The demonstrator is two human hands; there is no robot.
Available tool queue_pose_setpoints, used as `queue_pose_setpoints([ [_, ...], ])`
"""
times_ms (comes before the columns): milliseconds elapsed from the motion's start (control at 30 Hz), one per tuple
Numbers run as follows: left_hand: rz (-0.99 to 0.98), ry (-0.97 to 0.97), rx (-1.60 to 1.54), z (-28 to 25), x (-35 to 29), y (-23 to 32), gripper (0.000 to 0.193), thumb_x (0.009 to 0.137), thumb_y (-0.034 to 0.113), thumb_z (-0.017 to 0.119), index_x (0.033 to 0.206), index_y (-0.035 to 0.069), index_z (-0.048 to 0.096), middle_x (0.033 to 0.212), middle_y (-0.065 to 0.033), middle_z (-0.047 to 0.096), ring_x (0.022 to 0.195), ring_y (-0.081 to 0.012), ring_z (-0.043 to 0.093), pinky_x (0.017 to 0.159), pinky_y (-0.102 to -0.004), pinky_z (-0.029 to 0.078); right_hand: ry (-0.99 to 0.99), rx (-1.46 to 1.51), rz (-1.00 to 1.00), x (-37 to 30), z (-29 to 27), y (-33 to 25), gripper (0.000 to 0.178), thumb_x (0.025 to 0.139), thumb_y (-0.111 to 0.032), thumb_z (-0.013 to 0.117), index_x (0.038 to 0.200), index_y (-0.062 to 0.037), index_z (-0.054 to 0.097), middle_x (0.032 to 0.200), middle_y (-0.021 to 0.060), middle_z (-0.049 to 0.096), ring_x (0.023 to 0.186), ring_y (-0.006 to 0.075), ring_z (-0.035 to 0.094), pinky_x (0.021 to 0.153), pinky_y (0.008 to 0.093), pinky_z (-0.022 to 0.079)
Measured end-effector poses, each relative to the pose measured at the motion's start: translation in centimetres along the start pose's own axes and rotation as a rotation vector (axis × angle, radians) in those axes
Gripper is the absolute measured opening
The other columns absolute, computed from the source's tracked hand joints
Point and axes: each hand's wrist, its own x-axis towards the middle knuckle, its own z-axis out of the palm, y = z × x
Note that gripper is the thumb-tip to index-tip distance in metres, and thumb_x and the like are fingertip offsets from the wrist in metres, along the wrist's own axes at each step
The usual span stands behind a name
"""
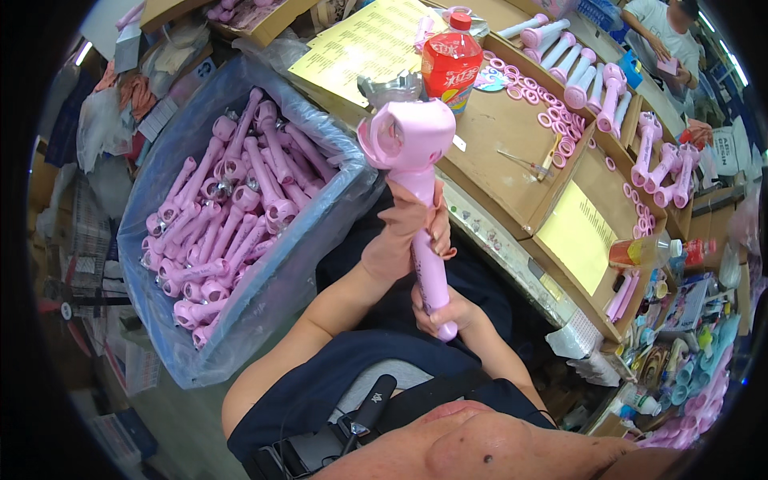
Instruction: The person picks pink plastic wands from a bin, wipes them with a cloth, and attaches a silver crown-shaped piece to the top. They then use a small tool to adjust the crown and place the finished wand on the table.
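Observation:
A pink plastic toy wand (414, 132) stands nearly upright in front of me, its wide hollow head at the top. My left hand (394, 230) is closed around the handle just under the head; its fingers have brownish-orange coverings. Lower down, my right hand (450, 310) wraps around the handle near its bottom end. Behind the head a clear, shiny plastic piece (392, 88) partly shows; whether it touches the wand I cannot tell. On my left, many similar pink wands (232, 216) lie heaped in a bin lined with blue plastic (336, 188).
A red drink bottle (450, 72) stands on the bench beside yellow printed sheets (360, 52). Cardboard trays hold pink rings (564, 124), a screwdriver (524, 162) and another yellow sheet (578, 236). Pink handles (612, 92) line the far side. Another person (664, 40) is at the far right.

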Motion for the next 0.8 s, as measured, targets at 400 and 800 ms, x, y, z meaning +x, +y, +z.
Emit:
queue_pose_setpoints([
  [400, 0.089, 0.006, 0.146, 1.9, -1.7, -3.9, 0.018, 0.090, 0.001, 0.061, 0.102, 0.004, 0.047, 0.097, -0.0056, 0.051, 0.081, -0.0126, 0.059, 0.073, -0.0250, 0.050, 0.931, -0.238, -0.850, 2.9, 2.3, 1.0, 0.040, 0.106, -0.035, 0.037, 0.117, 0.0002, 0.052, 0.110, 0.0082, 0.057, 0.097, 0.0165, 0.054, 0.096, 0.0316, 0.041],
  [800, -0.806, 0.340, -1.574, -7.2, -3.1, -11.1, 0.015, 0.092, 0.016, 0.057, 0.101, 0.006, 0.050, 0.074, -0.0029, 0.051, 0.064, -0.0154, 0.056, 0.063, -0.0268, 0.048, 0.875, -0.500, -0.784, 4.6, 2.7, -13.6, 0.048, 0.099, -0.044, 0.055, 0.112, 0.0016, 0.049, 0.093, 0.0119, 0.061, 0.069, 0.0160, 0.061, 0.059, 0.0306, 0.053],
])
